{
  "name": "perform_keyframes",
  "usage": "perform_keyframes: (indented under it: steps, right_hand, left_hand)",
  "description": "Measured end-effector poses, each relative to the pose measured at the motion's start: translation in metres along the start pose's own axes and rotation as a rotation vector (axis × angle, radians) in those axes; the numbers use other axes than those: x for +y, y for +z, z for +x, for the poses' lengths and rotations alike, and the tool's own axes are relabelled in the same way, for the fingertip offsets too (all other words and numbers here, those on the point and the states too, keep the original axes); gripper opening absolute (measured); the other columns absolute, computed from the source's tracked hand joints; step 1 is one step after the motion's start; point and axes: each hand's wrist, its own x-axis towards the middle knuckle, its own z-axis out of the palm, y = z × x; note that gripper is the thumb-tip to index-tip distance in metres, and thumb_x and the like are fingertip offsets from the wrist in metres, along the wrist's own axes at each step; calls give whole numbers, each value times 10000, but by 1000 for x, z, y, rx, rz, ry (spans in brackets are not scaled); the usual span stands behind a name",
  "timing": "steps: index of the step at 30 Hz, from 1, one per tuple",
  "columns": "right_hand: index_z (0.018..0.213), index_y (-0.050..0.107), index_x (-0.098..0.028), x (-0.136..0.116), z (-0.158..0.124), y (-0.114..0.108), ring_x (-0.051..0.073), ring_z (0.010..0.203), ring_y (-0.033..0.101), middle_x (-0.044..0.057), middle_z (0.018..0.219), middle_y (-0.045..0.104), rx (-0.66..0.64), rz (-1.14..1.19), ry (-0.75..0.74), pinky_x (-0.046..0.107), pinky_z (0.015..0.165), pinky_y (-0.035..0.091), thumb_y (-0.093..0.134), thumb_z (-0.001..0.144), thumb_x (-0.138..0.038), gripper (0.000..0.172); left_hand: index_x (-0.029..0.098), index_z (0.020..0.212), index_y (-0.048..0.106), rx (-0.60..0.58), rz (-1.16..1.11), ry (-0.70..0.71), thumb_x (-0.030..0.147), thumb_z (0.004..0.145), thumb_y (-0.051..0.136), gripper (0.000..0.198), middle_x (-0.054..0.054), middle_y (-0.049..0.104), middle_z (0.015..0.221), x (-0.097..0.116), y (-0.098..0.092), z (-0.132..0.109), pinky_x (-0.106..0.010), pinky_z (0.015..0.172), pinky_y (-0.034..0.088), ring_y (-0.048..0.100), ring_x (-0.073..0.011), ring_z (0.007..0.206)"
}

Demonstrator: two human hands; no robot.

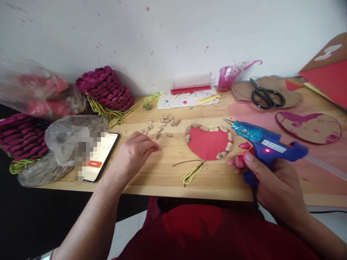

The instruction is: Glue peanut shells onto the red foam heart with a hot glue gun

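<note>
My right hand point(279, 184) is wrapped round a blue hot glue gun point(262, 142), whose metal nozzle points left and whose small red light glows. Just left of the nozzle lies a red paper heart point(208, 144), edged along its top and right side with what look like unshelled peanuts. My left hand point(135, 153) is closed in a pinch low over the table; something tiny shows at the fingertips, too small to name. Beyond that hand, several loose peanuts point(162, 124) are scattered on the wood. Yellow-green yarn point(193, 173) hangs from the heart's lower tip.
A phone point(104, 155) lies beside my left forearm. Purple scaly decorations point(104, 88) and plastic bags point(73, 141) crowd the left. Black scissors point(267, 97) rest on cardboard at the back right, near a pink cup point(227, 77). A cardboard heart point(309, 128) lies right.
</note>
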Motion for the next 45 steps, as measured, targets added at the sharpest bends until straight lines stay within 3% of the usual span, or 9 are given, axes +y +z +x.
perform_keyframes:
  steps: [14,21,23,26,29,32,35,39,45]
  right_hand:
    - [782,688,-247,1,2,6,167,758,676,-35,690,639,-33,105,-45,294,701,498,699,923,-374,190]
    - [923,681,-261,0,2,9,161,703,650,-44,688,646,-42,139,-62,303,689,487,700,921,-366,106]
    - [903,678,-254,-1,1,8,163,700,650,-39,689,646,-36,127,-59,302,680,484,700,920,-376,125]
    - [898,677,-244,-4,0,6,161,710,652,-32,697,640,-46,117,-33,299,690,487,697,923,-376,136]
    - [891,672,-235,-6,0,6,171,727,655,-22,693,635,-76,68,-39,304,688,493,689,927,-386,156]
    - [841,672,-219,-9,0,5,183,672,649,0,662,645,-128,-9,-90,311,622,507,677,920,-447,241]
    - [728,644,-205,-17,-8,5,142,557,616,24,671,682,-235,-61,-98,282,546,512,636,930,-508,364]
    - [781,649,-209,-30,-30,5,109,470,584,-5,614,650,-411,-23,-34,227,451,497,599,952,-520,358]
    - [919,667,-224,-37,-52,0,106,490,577,1,691,670,-429,-33,-96,216,431,485,590,970,-476,268]
  left_hand:
    - [188,875,745,-43,46,8,251,950,631,151,-59,755,858,-2,2,-3,-353,785,510,647,-232,857]
    - [199,853,747,-48,-18,-173,268,915,642,140,-59,756,875,8,2,-2,-371,803,494,638,-234,875]
    - [206,855,761,-2,-169,-364,298,871,693,116,-48,758,867,16,1,-1,-341,752,495,640,-205,811]
    - [190,851,772,34,-640,-668,380,763,810,213,-35,753,824,31,2,2,-281,663,485,624,-149,697]
    - [167,808,769,69,-1175,-807,368,632,917,305,-18,721,767,44,6,6,-214,632,466,603,-102,678]
    - [140,796,759,29,-1514,-891,339,613,945,329,-20,691,740,54,11,7,-177,599,460,596,-85,672]
    - [115,777,742,-33,-1668,-907,324,622,950,333,-33,679,729,64,14,6,-167,591,470,594,-81,659]
    - [103,770,730,-72,-1732,-896,319,609,959,355,-33,666,718,75,15,4,-161,576,468,600,-83,654]
    - [100,766,721,-133,-1779,-883,302,641,944,327,-40,665,721,88,10,0,-158,583,463,584,-76,641]
